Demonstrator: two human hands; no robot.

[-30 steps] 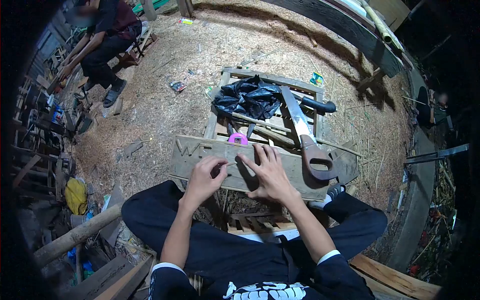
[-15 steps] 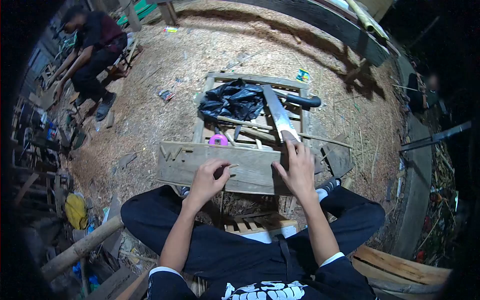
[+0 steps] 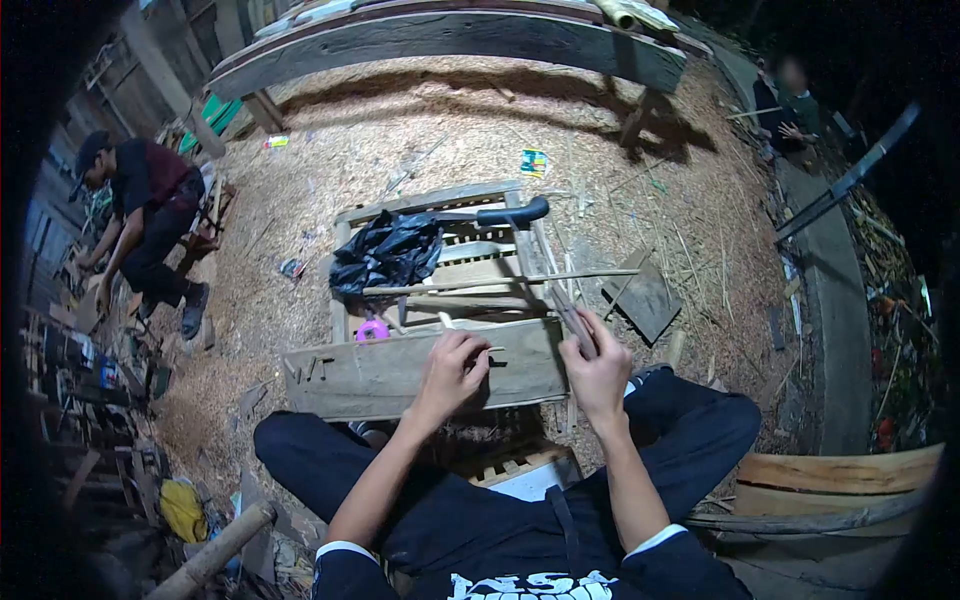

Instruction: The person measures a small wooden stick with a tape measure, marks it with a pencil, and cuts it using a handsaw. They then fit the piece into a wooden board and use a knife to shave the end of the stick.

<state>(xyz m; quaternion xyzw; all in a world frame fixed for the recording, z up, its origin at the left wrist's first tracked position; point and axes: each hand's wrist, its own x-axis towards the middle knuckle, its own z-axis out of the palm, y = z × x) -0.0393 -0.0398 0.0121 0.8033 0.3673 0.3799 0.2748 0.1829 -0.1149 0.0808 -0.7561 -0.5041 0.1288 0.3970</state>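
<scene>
My left hand [image 3: 455,372] is closed in a pinch on a short thin wooden stick [image 3: 497,349], just above the grey wooden board [image 3: 530,362] in front of me. Closed around the handle of a broad-bladed machete [image 3: 573,325] is my right hand [image 3: 600,372], at the board's right end. The blade is seen nearly edge-on, pointing away from me. Several small stick pieces [image 3: 316,368] lie at the board's left end.
Beyond the board, a slatted wooden frame [image 3: 340,240] bears a black plastic bag [image 3: 390,250], a black-handled tool [image 3: 515,212], long sticks [image 3: 500,283] and a pink round object [image 3: 372,330]. One person [image 3: 150,220] crouches at left; another [image 3: 790,110] is at right. A long bench [image 3: 450,50] stands behind.
My right hand has taken hold of the machete and lifted it off the frame, turning its blade edge-on. My left hand keeps its stick. The view has shifted.
</scene>
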